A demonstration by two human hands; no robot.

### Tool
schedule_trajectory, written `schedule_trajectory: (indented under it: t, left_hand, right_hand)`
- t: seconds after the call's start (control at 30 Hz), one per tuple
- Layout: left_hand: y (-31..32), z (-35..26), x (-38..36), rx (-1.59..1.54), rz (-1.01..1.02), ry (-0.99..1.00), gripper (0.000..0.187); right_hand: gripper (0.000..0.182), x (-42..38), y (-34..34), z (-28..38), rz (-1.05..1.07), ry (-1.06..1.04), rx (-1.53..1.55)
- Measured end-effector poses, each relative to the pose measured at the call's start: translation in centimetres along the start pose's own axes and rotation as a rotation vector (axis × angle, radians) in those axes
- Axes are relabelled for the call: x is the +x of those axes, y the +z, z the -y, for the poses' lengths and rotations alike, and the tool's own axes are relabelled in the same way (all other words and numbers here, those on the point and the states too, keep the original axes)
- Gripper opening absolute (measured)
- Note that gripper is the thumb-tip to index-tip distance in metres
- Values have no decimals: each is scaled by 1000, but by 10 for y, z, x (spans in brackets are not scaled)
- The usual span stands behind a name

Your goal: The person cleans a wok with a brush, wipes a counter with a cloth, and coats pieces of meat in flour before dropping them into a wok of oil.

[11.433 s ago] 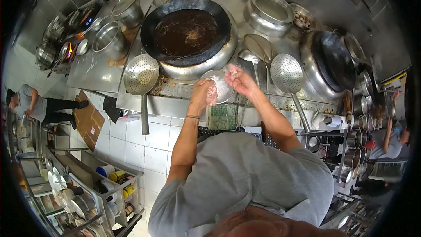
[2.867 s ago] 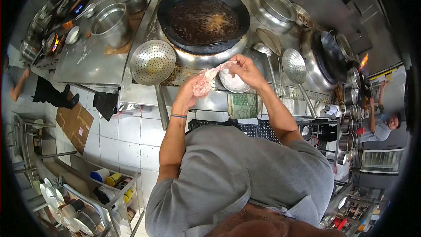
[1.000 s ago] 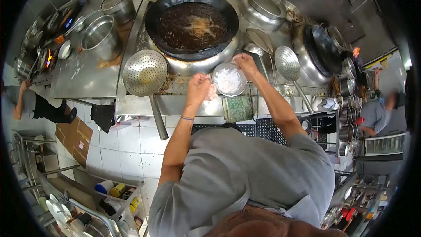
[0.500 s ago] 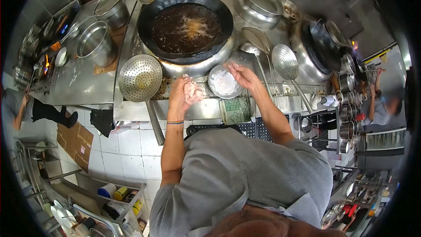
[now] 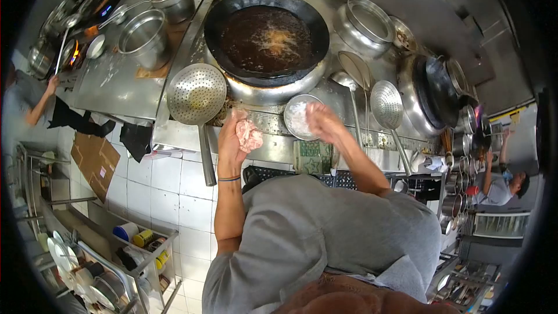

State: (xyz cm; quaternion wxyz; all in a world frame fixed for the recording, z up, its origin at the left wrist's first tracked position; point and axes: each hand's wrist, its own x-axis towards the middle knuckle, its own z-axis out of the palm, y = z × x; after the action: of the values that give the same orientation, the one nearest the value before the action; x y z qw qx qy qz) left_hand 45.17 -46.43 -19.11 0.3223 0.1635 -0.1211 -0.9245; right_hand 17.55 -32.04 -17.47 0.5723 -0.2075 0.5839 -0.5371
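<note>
My left hand is closed around a lump of pale pink raw meat, which bulges out past the fingers in front of the steel counter edge. Over the right side of a small metal bowl of white powder is my right hand, its fingers pointing down and blurred by motion. Beyond both hands stands a big black wok of dark oil, bubbling and foaming at its middle. A perforated skimmer lies left of my left hand, its handle reaching over the counter edge.
Right of the bowl lie a ladle and another perforated skimmer. A folded green patterned cloth rests at the front edge. Steel pots stand at left. Two other people are present, one at far left, one at far right.
My right hand has moved from the bowl's right rim to over the powder, fingers lower. My left hand still holds the meat, now turned more into view. The camera view has shifted slightly.
</note>
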Motion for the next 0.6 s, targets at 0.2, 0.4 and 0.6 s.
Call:
schedule_trajectory:
  t: [0.2, 0.4, 0.6]
  left_hand:
    - [65, 8, -41, 78, -232, 138, 30]
    - [60, 51, -33, 378, -56, 194, 46]
    - [84, 80, -6, 994, 43, 268, 48]
  right_hand:
    - [24, 81, -10, 149, -320, -1150, -1191]
    - [38, 128, -45, 177, -216, -892, -1391]
    - [33, 1, 19, 101, 203, -418, -823]
